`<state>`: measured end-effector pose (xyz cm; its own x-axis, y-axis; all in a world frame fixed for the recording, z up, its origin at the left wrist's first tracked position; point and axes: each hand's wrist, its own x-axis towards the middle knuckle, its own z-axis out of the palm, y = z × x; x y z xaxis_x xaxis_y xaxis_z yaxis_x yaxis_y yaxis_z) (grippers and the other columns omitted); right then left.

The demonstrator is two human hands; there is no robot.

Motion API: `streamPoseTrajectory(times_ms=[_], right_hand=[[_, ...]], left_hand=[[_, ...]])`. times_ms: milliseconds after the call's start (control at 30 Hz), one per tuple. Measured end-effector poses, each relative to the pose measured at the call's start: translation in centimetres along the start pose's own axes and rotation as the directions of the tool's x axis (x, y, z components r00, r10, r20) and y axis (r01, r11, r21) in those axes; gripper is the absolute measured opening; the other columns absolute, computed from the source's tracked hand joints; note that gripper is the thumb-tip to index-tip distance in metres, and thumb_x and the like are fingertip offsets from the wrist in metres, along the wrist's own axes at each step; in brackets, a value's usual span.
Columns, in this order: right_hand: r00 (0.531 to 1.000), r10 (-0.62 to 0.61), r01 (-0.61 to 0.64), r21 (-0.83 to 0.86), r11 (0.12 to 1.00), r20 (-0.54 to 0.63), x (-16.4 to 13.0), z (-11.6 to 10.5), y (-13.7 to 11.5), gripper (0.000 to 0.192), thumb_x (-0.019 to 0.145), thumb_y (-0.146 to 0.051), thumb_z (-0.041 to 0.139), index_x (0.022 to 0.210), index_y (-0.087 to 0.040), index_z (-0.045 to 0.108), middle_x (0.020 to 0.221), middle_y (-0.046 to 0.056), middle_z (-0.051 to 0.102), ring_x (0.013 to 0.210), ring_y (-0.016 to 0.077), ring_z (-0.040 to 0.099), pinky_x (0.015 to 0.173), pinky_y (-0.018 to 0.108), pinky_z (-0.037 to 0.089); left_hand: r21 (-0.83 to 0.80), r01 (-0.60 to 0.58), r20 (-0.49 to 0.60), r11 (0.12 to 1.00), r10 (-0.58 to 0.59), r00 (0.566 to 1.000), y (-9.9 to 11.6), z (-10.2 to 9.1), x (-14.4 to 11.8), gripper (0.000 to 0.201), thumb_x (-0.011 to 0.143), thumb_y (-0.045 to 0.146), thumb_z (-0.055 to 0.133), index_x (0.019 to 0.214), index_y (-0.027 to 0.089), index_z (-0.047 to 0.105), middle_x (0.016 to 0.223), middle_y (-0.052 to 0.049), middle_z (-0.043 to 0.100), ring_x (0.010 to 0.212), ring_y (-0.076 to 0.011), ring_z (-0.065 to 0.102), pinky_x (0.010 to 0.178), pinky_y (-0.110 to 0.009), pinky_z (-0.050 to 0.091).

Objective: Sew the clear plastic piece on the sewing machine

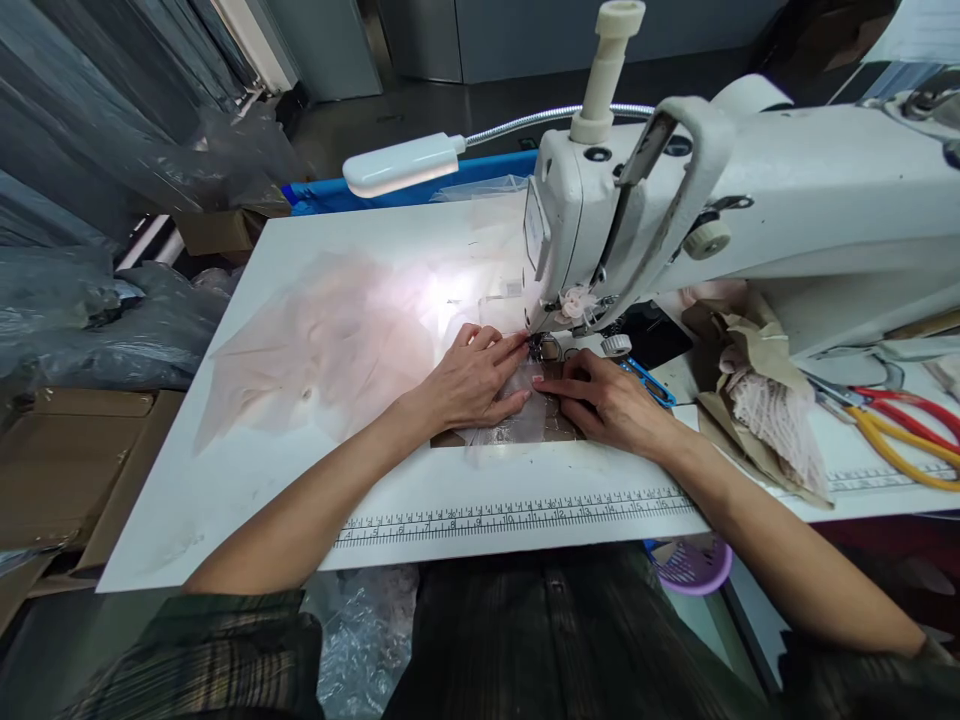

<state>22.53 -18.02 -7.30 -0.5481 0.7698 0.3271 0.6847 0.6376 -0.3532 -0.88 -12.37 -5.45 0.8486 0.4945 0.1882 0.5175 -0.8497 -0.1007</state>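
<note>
My left hand (480,378) lies flat on the sheer pale fabric (517,425), its fingers stretched toward the needle area and thumb spread. On the other side, my right hand (619,405) has its index finger on the fabric, by a small pinkish-white piece (537,379); the other fingers are curled. Both hands are just in front of the presser foot (537,345) of a white sewing machine (570,205). Beneath the fabric there is a brown plate (566,425). A mass of pale pink tulle (337,330) spreads over the table to the left.
A ruler strip (525,515) runs along the front of the white table (187,500). Blue snips (649,382), scissors with red and yellow handles (900,420) and brown paper with lace (772,400) lie right. The lamp (405,165) hangs above. Cardboard boxes (75,450) stand left.
</note>
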Motion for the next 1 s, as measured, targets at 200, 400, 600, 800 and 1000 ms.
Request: streamPoseTrajectory(times_ms=[200,400,600,800,1000], right_hand=[[1.000,0.006,-0.006,0.020,1.000,-0.016,-0.03,-0.01,0.05,0.031,0.092,-0.019,0.051,0.117,-0.025,0.070,0.098,0.009,0.053,0.087,0.0225,0.056,0.079,0.039,0.050],[0.999,-0.037,0.037,-0.027,0.999,-0.010,-0.08,-0.05,0.02,0.035,0.092,-0.019,0.050,0.123,-0.022,0.067,0.099,0.010,0.053,0.087,0.0244,0.055,0.079,0.041,0.049],[1.000,-0.027,0.028,-0.060,0.998,0.008,-0.26,0.21,0.14,0.037,0.093,-0.022,0.050,0.128,-0.021,0.063,0.100,0.012,0.054,0.086,0.0256,0.054,0.080,0.042,0.048],[1.000,0.010,-0.009,-0.109,0.994,0.012,0.06,0.21,-0.23,0.038,0.093,-0.021,0.047,0.128,-0.019,0.063,0.099,0.013,0.054,0.084,0.0261,0.053,0.076,0.041,0.049],[0.997,0.077,-0.075,-0.122,0.990,0.009,0.37,0.55,-0.26,0.038,0.097,-0.025,0.043,0.129,-0.017,0.062,0.096,0.014,0.052,0.082,0.0268,0.054,0.075,0.042,0.049]], left_hand=[[-0.015,-0.020,-0.166,1.000,0.017,0.986,-0.09,0.36,-0.46,0.046,0.095,0.044,0.046,0.125,0.010,0.054,0.130,-0.018,0.056,0.117,-0.0334,0.049,0.096,-0.052,0.031],[-0.031,-0.228,-0.251,0.973,0.213,0.944,-0.11,0.71,-0.35,0.024,0.095,0.030,0.049,0.105,0.014,0.065,0.107,-0.008,0.069,0.082,-0.0193,0.058,0.081,-0.038,0.041],[-0.092,-0.204,-0.191,0.975,0.184,0.964,-0.26,0.35,-0.51,0.030,0.093,0.037,0.051,0.109,0.016,0.067,0.114,-0.009,0.067,0.085,-0.0211,0.058,0.078,-0.038,0.043],[-0.101,-0.142,-0.141,0.985,0.127,0.982,-0.40,0.25,-0.35,0.032,0.094,0.035,0.049,0.112,0.015,0.067,0.119,-0.011,0.065,0.088,-0.0220,0.058,0.079,-0.039,0.045],[-0.085,-0.066,-0.100,0.994,0.057,0.993,-0.23,0.46,-0.04,0.036,0.096,0.038,0.046,0.115,0.014,0.065,0.125,-0.012,0.062,0.096,-0.0244,0.058,0.081,-0.040,0.047]])
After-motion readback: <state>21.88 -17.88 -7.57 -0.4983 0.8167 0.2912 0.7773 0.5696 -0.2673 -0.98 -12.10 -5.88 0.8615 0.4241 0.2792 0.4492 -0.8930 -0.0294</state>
